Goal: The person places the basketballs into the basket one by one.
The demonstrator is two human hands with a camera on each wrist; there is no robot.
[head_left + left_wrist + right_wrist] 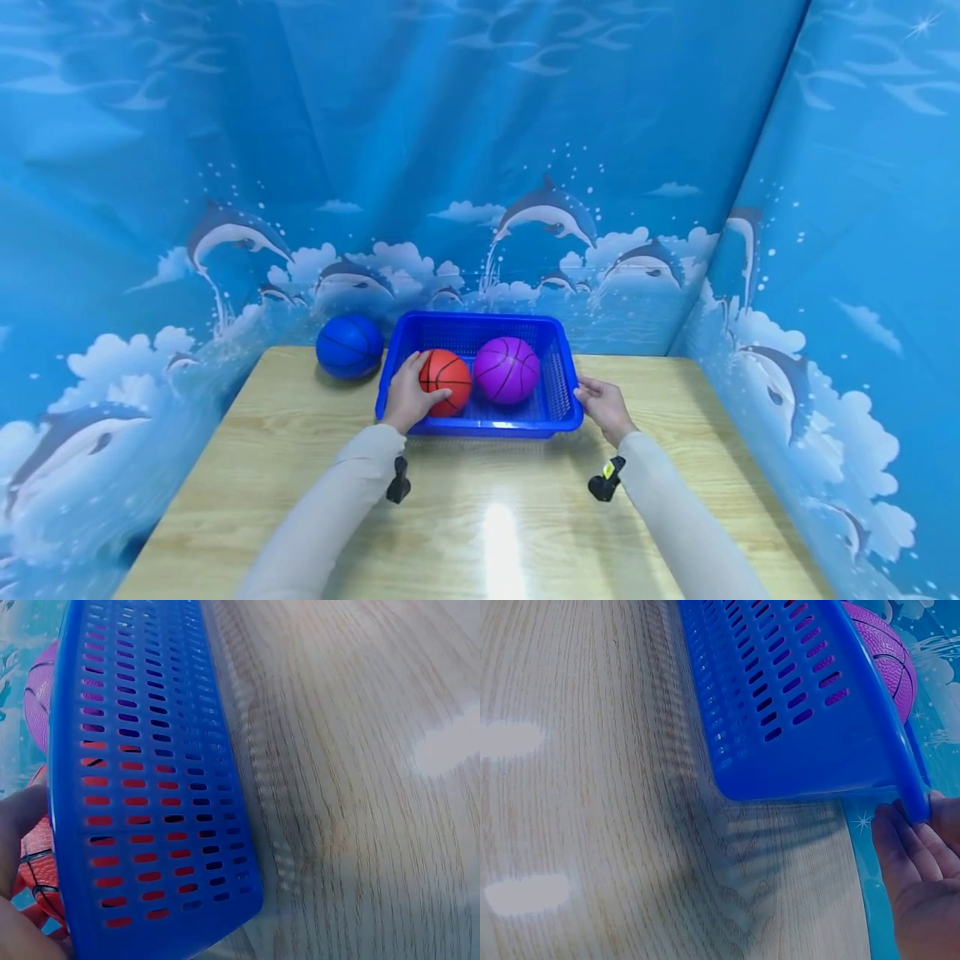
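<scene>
In the head view a blue plastic basket with slotted walls holds a red toy basketball and a purple one side by side. My left hand reaches over the basket's left front corner and grips the red ball, thumb on its front and fingers behind. At the opposite end, my right hand holds the right front corner of the rim. The right wrist view shows that rim between thumb and fingers. Through the slots in the left wrist view, red ball surface shows.
A blue toy basketball rests on the wooden table, just left of the basket near the back edge. Behind and to the sides hang blue cloth walls printed with dolphins. Light glares off the table's front.
</scene>
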